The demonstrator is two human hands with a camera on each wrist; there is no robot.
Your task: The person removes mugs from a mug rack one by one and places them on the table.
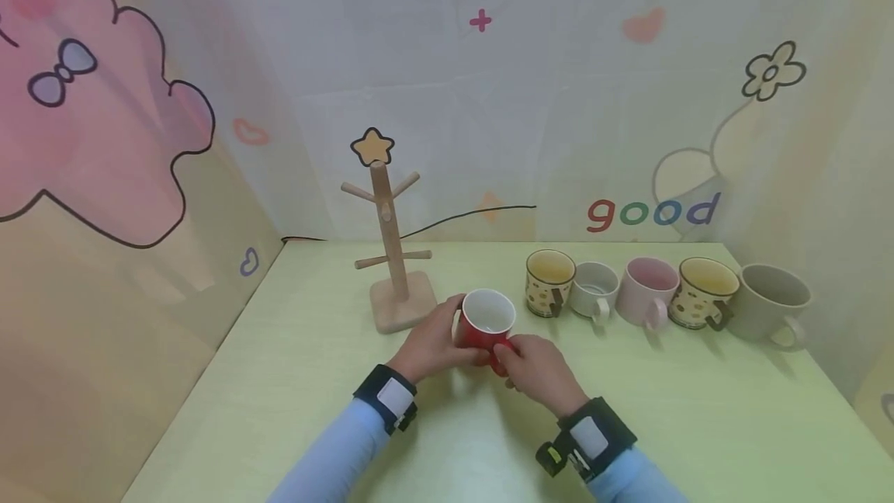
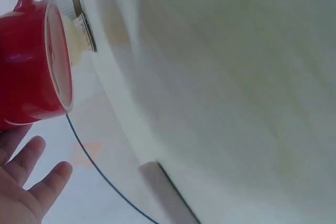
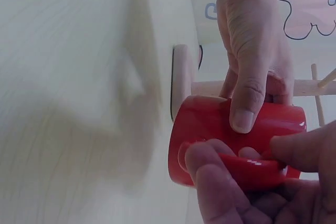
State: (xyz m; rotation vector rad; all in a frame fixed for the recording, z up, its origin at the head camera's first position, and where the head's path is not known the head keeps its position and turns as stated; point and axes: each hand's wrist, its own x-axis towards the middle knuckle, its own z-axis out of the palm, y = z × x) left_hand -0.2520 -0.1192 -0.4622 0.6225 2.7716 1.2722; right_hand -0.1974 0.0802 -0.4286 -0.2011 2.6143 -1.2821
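Observation:
A red mug (image 1: pixel 480 336) with a white inside is held upright above the table between both hands. My left hand (image 1: pixel 434 344) grips its body; in the right wrist view the left thumb (image 3: pixel 247 100) lies along the red wall. In the left wrist view, some left fingertips (image 2: pixel 55 179) are spread apart from the mug (image 2: pixel 26 66). My right hand (image 1: pixel 543 375) pinches the handle (image 3: pixel 252 171), its fingers curled round it. Just behind and left of the left hand stands a wooden mug tree (image 1: pixel 391 231) with several bare pegs.
A row of mugs stands at the back right: a spotted yellow mug (image 1: pixel 549 286), a small white cup (image 1: pixel 594 289), a pink mug (image 1: pixel 646 293), another spotted yellow mug (image 1: pixel 701 293) and a large grey-white mug (image 1: pixel 768 305). A printed cloth (image 1: pixel 447 99) hangs behind the pale table (image 1: pixel 279 379).

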